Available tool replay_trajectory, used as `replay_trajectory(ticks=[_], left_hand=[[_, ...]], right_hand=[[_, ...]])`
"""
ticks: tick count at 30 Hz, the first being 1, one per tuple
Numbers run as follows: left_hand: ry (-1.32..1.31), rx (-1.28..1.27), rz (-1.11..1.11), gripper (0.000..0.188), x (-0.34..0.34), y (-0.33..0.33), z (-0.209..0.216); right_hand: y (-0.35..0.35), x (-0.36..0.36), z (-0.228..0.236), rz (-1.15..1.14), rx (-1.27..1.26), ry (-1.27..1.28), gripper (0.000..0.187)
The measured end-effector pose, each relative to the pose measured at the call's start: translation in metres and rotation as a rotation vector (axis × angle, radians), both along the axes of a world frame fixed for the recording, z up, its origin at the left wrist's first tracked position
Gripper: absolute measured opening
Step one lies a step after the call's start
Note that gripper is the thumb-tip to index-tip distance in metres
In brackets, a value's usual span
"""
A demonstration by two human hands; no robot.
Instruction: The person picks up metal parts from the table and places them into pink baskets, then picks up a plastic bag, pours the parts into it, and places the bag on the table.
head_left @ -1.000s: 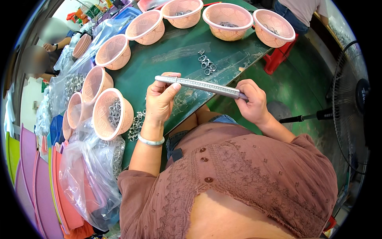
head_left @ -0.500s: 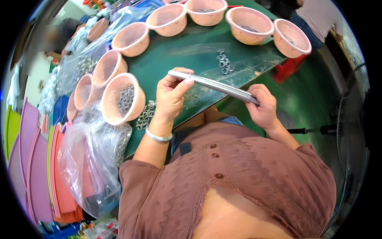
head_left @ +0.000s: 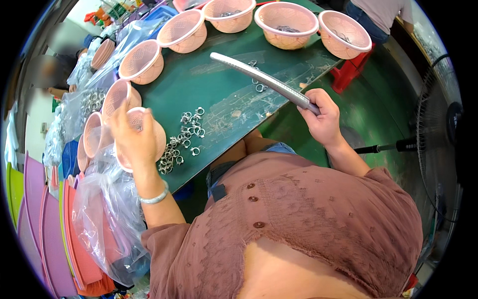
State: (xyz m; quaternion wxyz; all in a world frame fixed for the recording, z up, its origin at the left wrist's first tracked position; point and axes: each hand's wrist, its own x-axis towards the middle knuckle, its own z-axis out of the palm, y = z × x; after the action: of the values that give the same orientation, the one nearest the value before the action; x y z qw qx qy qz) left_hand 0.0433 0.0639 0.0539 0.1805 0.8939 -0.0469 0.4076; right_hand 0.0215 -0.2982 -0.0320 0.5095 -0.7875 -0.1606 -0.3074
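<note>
My right hand (head_left: pixel 321 113) is closed around the thick end of a silver-grey ring mandrel (head_left: pixel 266 79), a tapered rod. Its thin tip points up and left over the green table (head_left: pixel 224 124), and no ring shows on it. Over at the left, my left hand (head_left: pixel 133 135) is raised above a pink basket (head_left: pixel 157 134) with its fingers apart. It hides most of that basket and what lies inside. Beside this basket is a loose pile of silver rings (head_left: pixel 174 149). A smaller group of rings (head_left: pixel 259 85) lies partly behind the mandrel.
More pink baskets (head_left: pixel 181 30) curve along the table's far and left edges; some contain rings. A clear plastic bag (head_left: pixel 109 214) and stacked purple and coral plastic sheets (head_left: pixel 84 234) stand at left. A red stool (head_left: pixel 348 74) and a black fan (head_left: pixel 433 134) are at right.
My left hand has let go of the mandrel's thin end and moved left to the near basket. My right hand still holds the mandrel. The view has shifted, showing more of the ring pile.
</note>
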Motion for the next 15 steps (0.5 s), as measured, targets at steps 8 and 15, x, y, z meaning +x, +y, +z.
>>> replay_trajectory(ticks=[8, 15], left_hand=[[0.498, -0.036, -0.424, 0.028, 0.104, -0.132, -0.048], [0.812, -0.009, -0.379, 0.022, 0.146, -0.176, -0.060]], right_hand=[[-0.014, -0.001, -0.005, -0.082, 0.037, 0.063, 0.015], [-0.031, -0.004, -0.009, -0.149, 0.042, 0.071, 0.016]])
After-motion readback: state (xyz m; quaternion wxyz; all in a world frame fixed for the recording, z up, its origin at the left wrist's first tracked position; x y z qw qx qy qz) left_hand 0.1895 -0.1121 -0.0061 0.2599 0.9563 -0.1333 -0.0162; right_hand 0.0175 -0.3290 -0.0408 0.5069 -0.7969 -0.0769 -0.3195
